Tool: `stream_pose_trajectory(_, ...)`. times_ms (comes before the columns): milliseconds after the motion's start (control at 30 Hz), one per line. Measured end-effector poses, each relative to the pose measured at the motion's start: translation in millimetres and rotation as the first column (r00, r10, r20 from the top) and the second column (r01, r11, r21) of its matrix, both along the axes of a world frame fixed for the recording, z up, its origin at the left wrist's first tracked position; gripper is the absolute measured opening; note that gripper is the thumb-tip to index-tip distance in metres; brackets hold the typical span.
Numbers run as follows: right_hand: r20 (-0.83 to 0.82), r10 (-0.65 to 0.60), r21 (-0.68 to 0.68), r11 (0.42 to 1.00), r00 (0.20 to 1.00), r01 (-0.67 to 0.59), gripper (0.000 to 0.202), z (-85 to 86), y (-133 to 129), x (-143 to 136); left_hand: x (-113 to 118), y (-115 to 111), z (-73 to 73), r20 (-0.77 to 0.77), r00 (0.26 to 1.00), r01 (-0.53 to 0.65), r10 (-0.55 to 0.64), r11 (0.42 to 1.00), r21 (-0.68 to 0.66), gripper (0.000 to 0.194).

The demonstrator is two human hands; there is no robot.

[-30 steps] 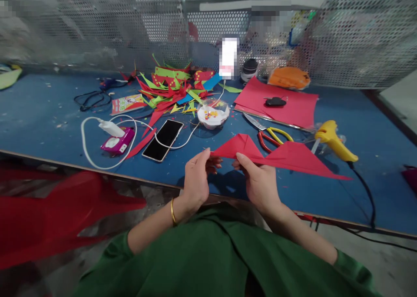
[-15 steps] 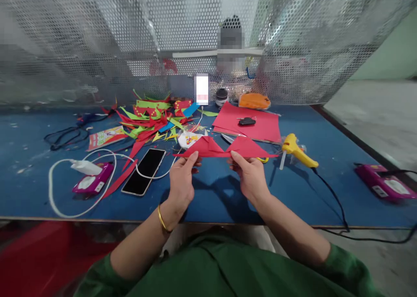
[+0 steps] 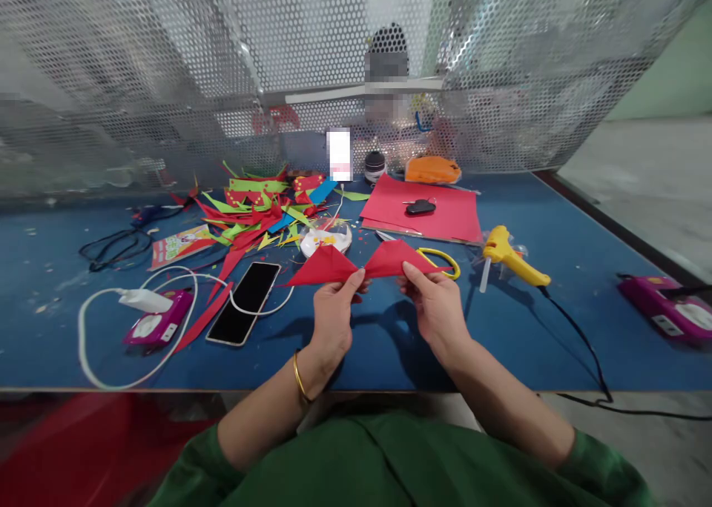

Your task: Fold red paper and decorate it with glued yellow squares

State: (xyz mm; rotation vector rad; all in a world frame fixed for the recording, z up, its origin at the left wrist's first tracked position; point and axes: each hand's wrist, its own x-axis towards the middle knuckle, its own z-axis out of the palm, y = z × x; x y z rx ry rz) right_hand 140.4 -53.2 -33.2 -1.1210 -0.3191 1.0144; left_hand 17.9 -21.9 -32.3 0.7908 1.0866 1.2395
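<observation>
A folded red paper strip (image 3: 389,259) with two triangular peaks is held above the blue table, between both hands. My left hand (image 3: 332,318) pinches its lower edge near the middle, at the dip between the peaks. My right hand (image 3: 437,299) pinches the same edge under the right peak, thumb on top. Behind the paper lie yellow-handled scissors (image 3: 457,268), partly covered by it. A white dish (image 3: 343,240) with small coloured bits stands just beyond the left peak.
A yellow glue gun (image 3: 509,256) lies to the right, a phone (image 3: 245,303) and a purple power strip (image 3: 161,322) to the left. Coloured paper scraps (image 3: 253,209) heap at the back. Red sheets (image 3: 383,199) carry a black key fob (image 3: 420,207). A perforated metal screen (image 3: 311,40) stands behind.
My left hand has slid right along the paper's lower edge, from under the left peak to the middle. The paper has shifted left and slightly down, showing more of the scissors.
</observation>
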Motion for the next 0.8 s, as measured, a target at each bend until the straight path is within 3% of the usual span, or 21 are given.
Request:
stream_pose_trajectory(100,-0.005,-0.007,-0.009,1.000,1.000,0.007,0.041,-1.5,-1,0,-2,-1,-2.3,0.013,0.999,-0.030,0.030,0.999,0.032,0.029)
stream_pose_trajectory(233,0.000,0.017,-0.021,1.000,1.000,-0.017,0.041,-2.6,-3,-5,-1,-3,-5.6,-0.011,1.000,0.015,-0.015,0.998,0.054,0.029)
stream_pose_trajectory(400,0.019,-0.003,-0.011,1.000,1.000,0.003,0.043,-0.3,-4,-2,-4,-1,-7.5,0.006,0.999,-0.050,0.050,0.999,0.006,0.032)
stream_pose_trajectory(600,0.020,-0.002,0.001,1.000,1.000,0.002,0.043,-2.4,-4,-4,-4,-2,-3.8,0.022,0.997,0.072,-0.070,0.996,-0.057,0.035)
stream_pose_trajectory(800,0.042,0.148,0.014,0.989,0.988,-0.149,0.037,-5.4,-3,-16,-1,-4,-3.0,0.015,0.997,0.082,-0.082,0.996,-0.032,0.029)
